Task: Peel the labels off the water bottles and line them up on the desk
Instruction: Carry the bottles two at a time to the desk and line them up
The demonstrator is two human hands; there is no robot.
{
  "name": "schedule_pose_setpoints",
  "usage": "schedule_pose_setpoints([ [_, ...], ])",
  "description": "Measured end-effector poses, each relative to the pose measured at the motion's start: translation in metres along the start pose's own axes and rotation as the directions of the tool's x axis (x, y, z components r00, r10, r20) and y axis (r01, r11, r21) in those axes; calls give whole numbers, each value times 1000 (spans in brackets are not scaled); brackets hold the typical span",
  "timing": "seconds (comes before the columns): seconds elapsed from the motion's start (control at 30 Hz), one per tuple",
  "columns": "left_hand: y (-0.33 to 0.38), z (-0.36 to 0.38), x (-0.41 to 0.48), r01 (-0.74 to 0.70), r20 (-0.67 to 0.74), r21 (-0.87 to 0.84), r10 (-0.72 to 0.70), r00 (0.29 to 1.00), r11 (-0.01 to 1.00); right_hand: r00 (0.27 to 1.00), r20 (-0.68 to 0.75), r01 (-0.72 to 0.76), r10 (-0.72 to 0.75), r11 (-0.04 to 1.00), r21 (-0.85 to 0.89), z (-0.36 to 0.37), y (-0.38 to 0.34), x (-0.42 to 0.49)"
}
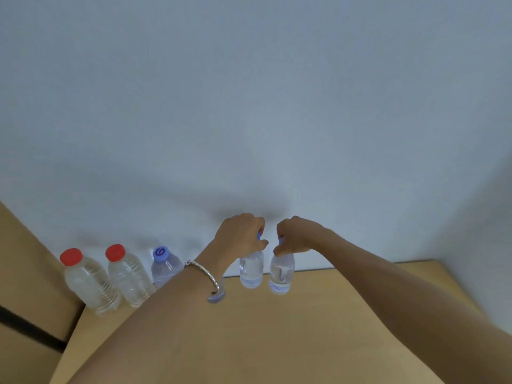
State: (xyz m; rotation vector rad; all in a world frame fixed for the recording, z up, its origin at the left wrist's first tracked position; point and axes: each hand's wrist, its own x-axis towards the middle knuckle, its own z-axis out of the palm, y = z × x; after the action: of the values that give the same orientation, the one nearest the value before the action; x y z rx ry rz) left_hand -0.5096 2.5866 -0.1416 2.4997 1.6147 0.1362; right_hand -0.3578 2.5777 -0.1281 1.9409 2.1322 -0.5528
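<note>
Both hands grip bottles by their blue caps at the back edge of the desk (304,328), against the pale wall (249,92). The left hand (241,234) has its fingers closed over the cap of one clear bottle (250,273); the right hand (296,236) pinches the cap of the bottle beside it (281,275). The two stand close together, apart. To the left stand a blue-capped bottle (163,267), partly hidden by the left forearm and its bracelet (205,273), and two red-capped bottles (88,284) (127,275). No labels show on any.

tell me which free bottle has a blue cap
The third bottle from the left, beside the left forearm. The two bottles left of it have red caps, and the other two are each gripped by a hand.
</note>
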Motion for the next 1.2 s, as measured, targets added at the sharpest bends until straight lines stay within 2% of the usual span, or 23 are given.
schedule_pose_setpoints([
  [0.3, -14, 29, 1, 93, 130, 13, -94, 987, 996, 995, 44, 93, -92, 995, -20, 14, 9, 36],
  [0.53, -26, 45, -3, 144, 146, 40, -148, 978, 989, 981, 78, 181, -177, 983, -42, 35, -9, 48],
  [0.97, -24, 62, 3, 63, 171, 100, -80, 982, 993, 983, 80, 169, -167, 986, -8, 46, 0, 46],
  [1.2, -38, 53, -6, 41, 239, 64, -55, 970, 997, 983, 44, 181, -177, 978, -108, 47, -7, 45],
])
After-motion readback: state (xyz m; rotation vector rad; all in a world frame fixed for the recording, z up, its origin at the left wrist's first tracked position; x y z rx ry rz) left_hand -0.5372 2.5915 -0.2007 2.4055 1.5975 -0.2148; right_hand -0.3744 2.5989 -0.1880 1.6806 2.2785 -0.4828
